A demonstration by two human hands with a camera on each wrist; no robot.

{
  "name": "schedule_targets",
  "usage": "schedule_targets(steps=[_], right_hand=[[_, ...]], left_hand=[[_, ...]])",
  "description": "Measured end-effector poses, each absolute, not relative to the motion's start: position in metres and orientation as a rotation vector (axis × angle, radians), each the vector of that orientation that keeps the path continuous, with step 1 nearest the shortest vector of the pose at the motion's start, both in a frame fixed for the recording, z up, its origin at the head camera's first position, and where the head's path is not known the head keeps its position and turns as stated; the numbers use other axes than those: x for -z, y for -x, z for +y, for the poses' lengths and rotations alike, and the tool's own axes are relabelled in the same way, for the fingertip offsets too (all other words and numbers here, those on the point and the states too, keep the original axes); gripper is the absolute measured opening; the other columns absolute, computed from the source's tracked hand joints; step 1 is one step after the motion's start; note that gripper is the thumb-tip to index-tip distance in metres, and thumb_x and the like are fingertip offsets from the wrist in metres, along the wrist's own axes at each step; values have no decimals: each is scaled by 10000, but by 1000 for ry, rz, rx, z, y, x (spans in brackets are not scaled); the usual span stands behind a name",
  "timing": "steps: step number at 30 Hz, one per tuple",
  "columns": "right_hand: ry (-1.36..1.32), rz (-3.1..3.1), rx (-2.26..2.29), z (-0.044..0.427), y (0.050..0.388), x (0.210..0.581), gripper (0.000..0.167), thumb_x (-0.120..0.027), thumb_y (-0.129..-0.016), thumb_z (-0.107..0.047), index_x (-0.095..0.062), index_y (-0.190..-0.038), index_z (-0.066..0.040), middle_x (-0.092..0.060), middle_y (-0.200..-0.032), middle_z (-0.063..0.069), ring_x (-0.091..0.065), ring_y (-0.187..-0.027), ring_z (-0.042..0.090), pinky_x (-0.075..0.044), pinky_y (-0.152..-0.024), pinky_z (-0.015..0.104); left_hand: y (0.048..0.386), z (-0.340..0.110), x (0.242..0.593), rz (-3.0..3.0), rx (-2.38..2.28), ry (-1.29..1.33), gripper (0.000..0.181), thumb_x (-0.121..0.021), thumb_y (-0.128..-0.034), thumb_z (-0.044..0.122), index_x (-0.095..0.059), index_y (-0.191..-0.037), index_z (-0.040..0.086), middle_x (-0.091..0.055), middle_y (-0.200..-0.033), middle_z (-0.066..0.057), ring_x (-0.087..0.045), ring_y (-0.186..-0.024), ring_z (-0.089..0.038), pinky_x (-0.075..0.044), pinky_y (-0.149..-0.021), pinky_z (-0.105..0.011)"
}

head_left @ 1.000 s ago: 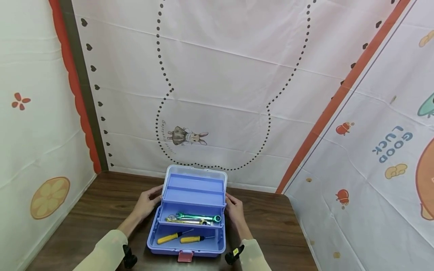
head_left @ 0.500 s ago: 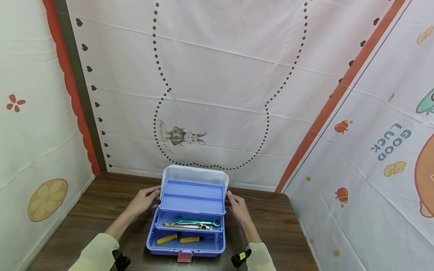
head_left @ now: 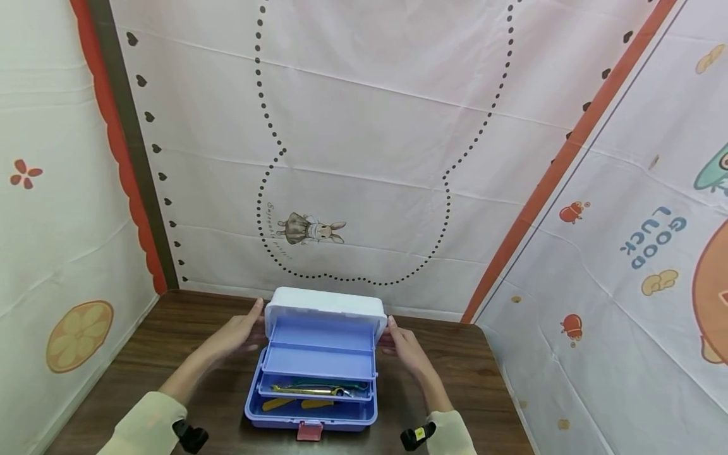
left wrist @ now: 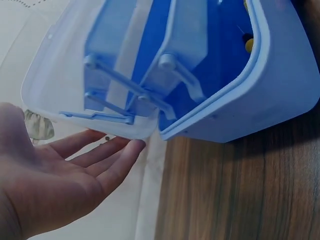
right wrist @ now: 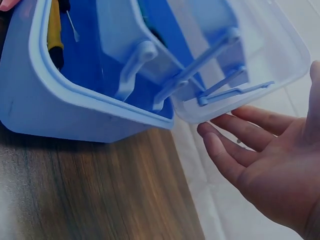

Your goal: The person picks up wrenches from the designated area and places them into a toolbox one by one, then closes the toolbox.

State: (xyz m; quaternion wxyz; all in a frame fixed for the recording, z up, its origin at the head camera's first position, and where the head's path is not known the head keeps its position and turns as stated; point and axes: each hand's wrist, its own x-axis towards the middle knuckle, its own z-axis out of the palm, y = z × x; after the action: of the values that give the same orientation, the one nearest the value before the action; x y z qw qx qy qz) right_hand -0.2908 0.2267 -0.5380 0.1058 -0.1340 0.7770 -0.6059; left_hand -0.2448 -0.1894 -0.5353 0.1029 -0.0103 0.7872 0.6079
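Note:
A blue toolbox [head_left: 341,422] with a whitish translucent lid [head_left: 327,300] stands on the table, its lid tilted partway over the cantilever trays [head_left: 318,361]. My left hand [head_left: 234,333] is at the lid's left side, its fingers extended behind and under the lid's edge in the left wrist view. Mirroring it, my right hand [head_left: 411,349] has loosely extended fingers touching the lid's right edge. A gold-coloured wrench [head_left: 307,390] and a green wrench lie in the lower tray, partly shaded. Below them, yellow screwdriver handles [head_left: 277,403] show in the base, mostly covered by the trays.
A red latch [head_left: 309,431] hangs at the toolbox's front. The dark wood table [head_left: 455,379] meets a printed cloth wall [head_left: 364,158] close behind the lid. More printed cloth hangs at left and right. Folding tray arms [left wrist: 125,80] join trays and lid.
The lid has swung forward and down from nearly upright, and the trays have moved forward and lower with it, covering more of the wrenches and screwdrivers. Both hands have shifted outward alongside the lid.

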Motion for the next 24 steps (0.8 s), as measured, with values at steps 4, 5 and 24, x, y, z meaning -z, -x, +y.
schedule_targets(steps=[4, 5, 24], right_hand=[[387, 2254, 1786, 230, 283, 533, 734, -400, -1149, -491, -583, -1364, 186, -666, -1296, 342, -654, -1235, 460, -518, -1062, 604], [391, 2244, 1784, 231, 281, 532, 717, -425, -1147, -475, -570, -1378, 188, -660, -1310, 339, -648, -1246, 457, -509, -1073, 604], [748, 2306, 1560, 251, 252, 544, 584, -752, -999, -187, -548, -1465, 102, -637, -1395, 268, -665, -1220, 341, -576, -961, 260]], left_hand=[[239, -190, 532, 2344, -1752, -25, 934, -322, -1079, 706, -515, -1486, -113, -578, -1445, -325, -573, -1338, -484, -541, -1049, -586], [237, -190, 531, 2346, -1742, -46, 922, -344, -1083, 692, -496, -1499, -117, -553, -1469, -332, -553, -1356, -492, -533, -1058, -585], [197, -200, 566, 2695, -1473, -431, 687, -686, -1043, 419, -527, -1503, -66, -590, -1465, -271, -596, -1317, -440, -554, -1039, -552]])
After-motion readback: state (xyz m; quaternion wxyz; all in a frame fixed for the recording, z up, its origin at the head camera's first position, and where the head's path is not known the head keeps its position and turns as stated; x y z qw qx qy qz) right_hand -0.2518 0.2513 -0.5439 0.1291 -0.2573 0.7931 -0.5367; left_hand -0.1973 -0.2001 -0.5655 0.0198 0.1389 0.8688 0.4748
